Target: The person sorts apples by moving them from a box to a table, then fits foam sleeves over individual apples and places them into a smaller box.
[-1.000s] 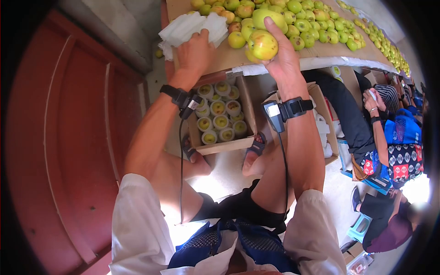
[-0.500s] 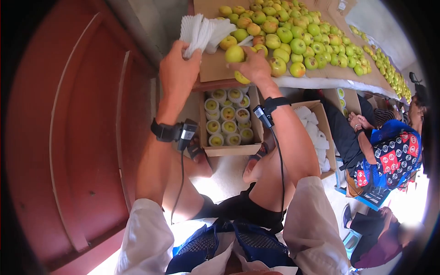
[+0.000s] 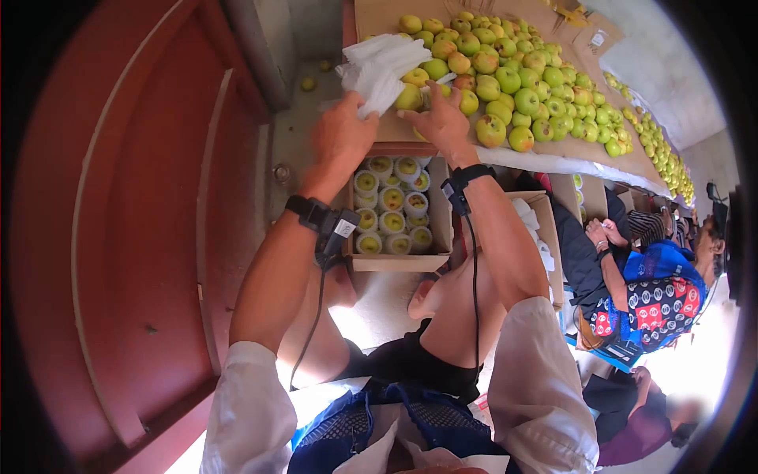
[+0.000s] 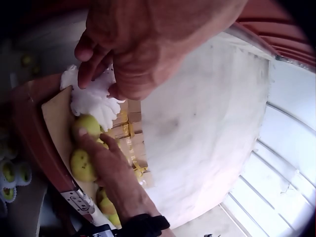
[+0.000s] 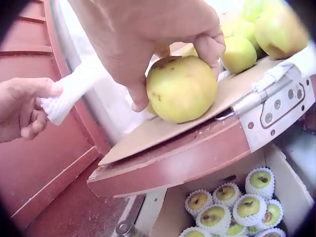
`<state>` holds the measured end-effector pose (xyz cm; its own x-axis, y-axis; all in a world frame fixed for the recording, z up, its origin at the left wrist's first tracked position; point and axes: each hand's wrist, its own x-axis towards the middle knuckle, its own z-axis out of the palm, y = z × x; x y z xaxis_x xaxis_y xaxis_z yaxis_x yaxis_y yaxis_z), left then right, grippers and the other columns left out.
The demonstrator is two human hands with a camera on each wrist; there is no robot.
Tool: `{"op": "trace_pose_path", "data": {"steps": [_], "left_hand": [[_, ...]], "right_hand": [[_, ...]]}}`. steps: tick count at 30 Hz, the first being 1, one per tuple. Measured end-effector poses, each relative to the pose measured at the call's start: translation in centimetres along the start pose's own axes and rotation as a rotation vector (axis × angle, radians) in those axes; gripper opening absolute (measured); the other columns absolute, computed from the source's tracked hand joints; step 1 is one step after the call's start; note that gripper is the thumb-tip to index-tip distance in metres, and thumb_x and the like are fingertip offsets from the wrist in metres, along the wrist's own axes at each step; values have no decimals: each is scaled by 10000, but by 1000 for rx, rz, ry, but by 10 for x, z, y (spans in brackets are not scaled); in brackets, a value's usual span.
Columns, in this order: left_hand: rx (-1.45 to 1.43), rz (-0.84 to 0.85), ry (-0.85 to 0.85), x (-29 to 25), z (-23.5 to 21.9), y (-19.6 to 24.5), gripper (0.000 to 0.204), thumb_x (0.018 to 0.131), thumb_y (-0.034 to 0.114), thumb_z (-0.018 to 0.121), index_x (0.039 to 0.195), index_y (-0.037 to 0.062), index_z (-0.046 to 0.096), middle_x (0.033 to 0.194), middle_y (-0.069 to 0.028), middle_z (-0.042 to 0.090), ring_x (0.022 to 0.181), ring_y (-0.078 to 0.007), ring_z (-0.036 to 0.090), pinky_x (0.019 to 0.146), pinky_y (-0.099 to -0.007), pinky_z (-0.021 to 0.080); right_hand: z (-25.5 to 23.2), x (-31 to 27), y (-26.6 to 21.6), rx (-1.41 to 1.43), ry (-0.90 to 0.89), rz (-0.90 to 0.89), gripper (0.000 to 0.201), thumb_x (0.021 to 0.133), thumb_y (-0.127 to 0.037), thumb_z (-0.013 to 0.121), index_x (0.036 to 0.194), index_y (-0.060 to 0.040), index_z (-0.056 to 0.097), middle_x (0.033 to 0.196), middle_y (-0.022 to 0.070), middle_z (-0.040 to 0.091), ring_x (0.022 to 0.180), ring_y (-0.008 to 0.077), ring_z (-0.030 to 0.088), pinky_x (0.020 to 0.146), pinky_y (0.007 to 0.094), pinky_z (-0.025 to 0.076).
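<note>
My left hand [image 3: 343,136] is at the left end of the table, by a pile of white foam net sleeves [image 3: 380,65]. Its thumb and fingers pinch one foam sleeve [image 5: 71,101], seen from the side in the right wrist view. To its right, my right hand [image 3: 444,126] is low over the front edge of the table. In the right wrist view its thumb and fingers grip a yellow-green apple [image 5: 181,91] from both sides, close over the cardboard. Another apple [image 4: 88,126] is near that hand's fingers in the left wrist view.
Loose apples [image 3: 529,101] cover much of the cardboard-topped table. Below its edge, a carton [image 3: 401,262] holds sleeved apples in rows. Another carton [image 3: 557,268] with white foam stands at the right. A red door [image 3: 150,237] flanks the left side; another person [image 3: 651,296] sits at the right.
My right hand has come down from holding apples up above the table to the table's edge. The left hand has taken a foam sleeve from the pile and moved toward the right hand.
</note>
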<state>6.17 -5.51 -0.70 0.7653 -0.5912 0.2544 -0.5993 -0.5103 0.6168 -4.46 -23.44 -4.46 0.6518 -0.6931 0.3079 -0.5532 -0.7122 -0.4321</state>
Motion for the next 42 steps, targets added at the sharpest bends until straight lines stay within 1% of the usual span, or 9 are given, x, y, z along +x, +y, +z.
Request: {"op": "trace_pose_path", "data": {"steps": [4, 7, 10, 16, 22, 29, 30, 33, 42], "left_hand": [[0, -1, -53, 1, 16, -6, 367, 870, 333, 725, 1168, 128, 662, 1037, -220, 742, 972, -443, 696, 821, -514, 548], [-9, 14, -77, 1, 29, -8, 371, 869, 330, 723, 1172, 124, 661, 1043, -224, 738, 988, -444, 693, 832, -516, 548], [0, 8, -92, -3, 32, -8, 371, 873, 313, 716, 1186, 121, 663, 1059, -221, 736, 1007, -441, 692, 854, -519, 548], [52, -17, -150, -5, 35, -11, 375, 873, 305, 710, 1194, 117, 665, 1080, -209, 739, 1027, -435, 693, 876, -521, 545], [59, -16, -143, -1, 42, -26, 394, 858, 351, 721, 1181, 133, 662, 1071, -193, 748, 1015, -423, 700, 852, -501, 548], [39, -74, -173, 3, 37, -32, 409, 843, 369, 720, 1164, 121, 666, 1061, -193, 748, 1003, -407, 706, 840, -484, 548], [32, -79, -173, 3, 36, -32, 410, 841, 369, 718, 1162, 119, 667, 1057, -194, 749, 1002, -406, 706, 840, -479, 547], [7, -71, -157, 2, 37, -36, 399, 840, 361, 711, 1152, 115, 671, 1035, -198, 749, 993, -402, 706, 835, -474, 542], [14, -83, -156, 5, 37, -46, 396, 838, 348, 697, 1140, 94, 671, 929, -182, 749, 895, -360, 723, 802, -457, 541]], "right_hand": [[0, 0, 10, 136, -17, 100, 1059, 735, -586, 858, 1531, -59, 399, 1557, 359, 283, 1310, 424, 554, 1009, 444, 522], [3, -10, 22, 177, 122, -53, 1028, 752, -513, 884, 1494, 7, 397, 1537, 348, 280, 1309, 436, 536, 1001, 435, 527], [6, -23, 27, 200, 189, -104, 925, 766, -437, 899, 1413, 42, 444, 1475, 320, 345, 1238, 450, 562, 977, 445, 528], [-1, -47, 23, 157, 91, 71, 811, 798, -532, 840, 1316, 5, 523, 1338, 216, 520, 1161, 401, 604, 930, 484, 519], [-12, -48, 23, 96, -76, 47, 702, 822, -556, 806, 1250, -22, 646, 1189, 200, 681, 1096, 382, 667, 930, 449, 534], [-3, -26, 62, 662, -154, 235, 707, 869, -503, 802, 1248, 75, 652, 1115, 181, 725, 960, 255, 711, 866, 339, 555], [-22, -33, 45, 805, -194, 303, 643, 908, -482, 777, 1240, 56, 660, 1070, 125, 718, 933, 196, 701, 717, 308, 547], [-28, -30, 47, 1129, -315, 435, 519, 953, -432, 742, 1234, -5, 653, 1030, 83, 705, 908, 174, 704, 568, 276, 461], [-18, -19, 56, 1631, -533, 598, 469, 1047, -414, 580, 1350, -69, 481, 1172, 101, 646, 1142, 327, 676, 542, 300, 408]]}}
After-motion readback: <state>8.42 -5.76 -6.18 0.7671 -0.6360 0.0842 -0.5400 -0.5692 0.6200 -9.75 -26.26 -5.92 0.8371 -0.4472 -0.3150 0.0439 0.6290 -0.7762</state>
